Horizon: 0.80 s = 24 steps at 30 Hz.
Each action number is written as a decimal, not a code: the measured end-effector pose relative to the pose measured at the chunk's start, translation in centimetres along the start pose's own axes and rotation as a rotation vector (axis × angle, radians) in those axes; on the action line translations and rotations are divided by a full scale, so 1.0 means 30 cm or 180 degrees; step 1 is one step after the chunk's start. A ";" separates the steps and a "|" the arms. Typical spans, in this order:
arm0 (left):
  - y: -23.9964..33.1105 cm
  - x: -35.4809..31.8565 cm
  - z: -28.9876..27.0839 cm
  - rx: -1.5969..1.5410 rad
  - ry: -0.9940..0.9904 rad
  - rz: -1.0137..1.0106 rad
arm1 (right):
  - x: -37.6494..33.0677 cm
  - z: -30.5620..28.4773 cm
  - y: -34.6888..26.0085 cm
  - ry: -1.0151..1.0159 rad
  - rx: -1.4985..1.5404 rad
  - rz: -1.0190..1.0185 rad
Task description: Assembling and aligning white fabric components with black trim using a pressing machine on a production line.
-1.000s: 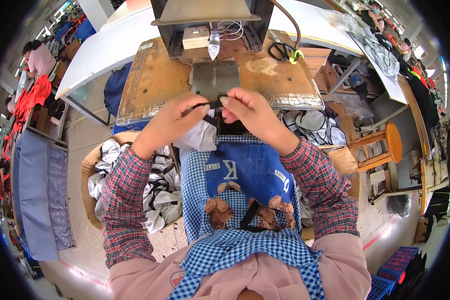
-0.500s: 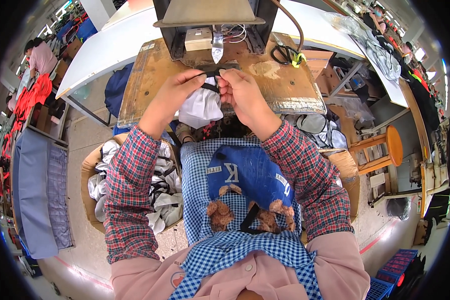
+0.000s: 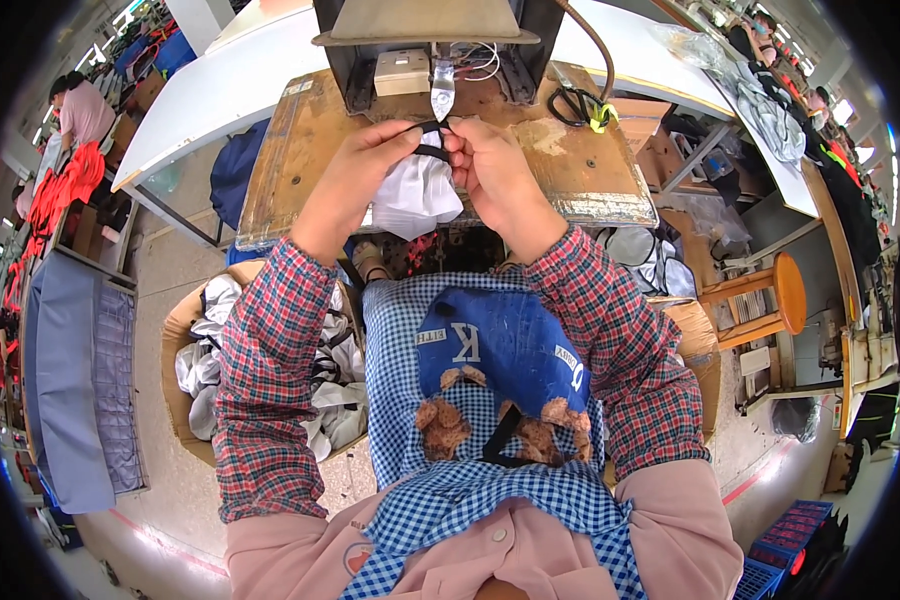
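Observation:
My left hand (image 3: 355, 175) pinches a black strap (image 3: 431, 152) between thumb and fingers. The strap's other side is gripped by the closed fingers of my right hand (image 3: 502, 180). A white fabric piece (image 3: 415, 203) is joined to the strap and hangs down over the front edge of the worn wooden table (image 3: 295, 170). Just above my fingertips, a pointed metal tip (image 3: 443, 92) sticks down from the machine (image 3: 425, 22); the strap is at or very near its point. Whether they touch, I cannot tell.
Black-handled scissors (image 3: 576, 105) lie on the table's right side by a cable. A cardboard box (image 3: 182, 405) of white and black pieces stands at my left, another box (image 3: 698, 345) at my right. A wooden stool (image 3: 788, 292) is farther right. People work in the background.
Both hands have moved slightly forward and right, bringing the black strap up to the metal tip. The white fabric has moved along with them.

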<state>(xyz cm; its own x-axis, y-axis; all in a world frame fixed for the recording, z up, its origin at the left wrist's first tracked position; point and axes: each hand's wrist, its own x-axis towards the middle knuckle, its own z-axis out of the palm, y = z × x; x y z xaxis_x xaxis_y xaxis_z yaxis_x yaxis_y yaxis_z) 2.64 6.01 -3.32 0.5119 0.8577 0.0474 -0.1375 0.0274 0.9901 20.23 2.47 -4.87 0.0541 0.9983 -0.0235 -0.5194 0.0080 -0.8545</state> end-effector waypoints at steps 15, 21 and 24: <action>-0.035 0.008 0.013 -0.0308 0.0171 0.0112 | 0.002 0.026 0.009 0.0297 0.0151 -0.0068; -0.043 0.005 0.027 -0.0431 0.0281 0.0152 | 0.001 0.031 0.003 0.0307 0.0136 -0.0057; -0.044 0.002 0.035 -0.0528 0.0331 0.0136 | -0.002 0.034 0.003 0.0342 0.0126 -0.0064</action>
<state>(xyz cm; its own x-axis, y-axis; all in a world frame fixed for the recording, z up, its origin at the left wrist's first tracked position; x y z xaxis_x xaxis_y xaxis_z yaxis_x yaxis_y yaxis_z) 3.75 5.48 -4.47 0.4134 0.9081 0.0667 -0.2995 0.0665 0.9518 19.32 2.47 -4.42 0.1547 0.9859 -0.0639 -0.5505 0.0323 -0.8342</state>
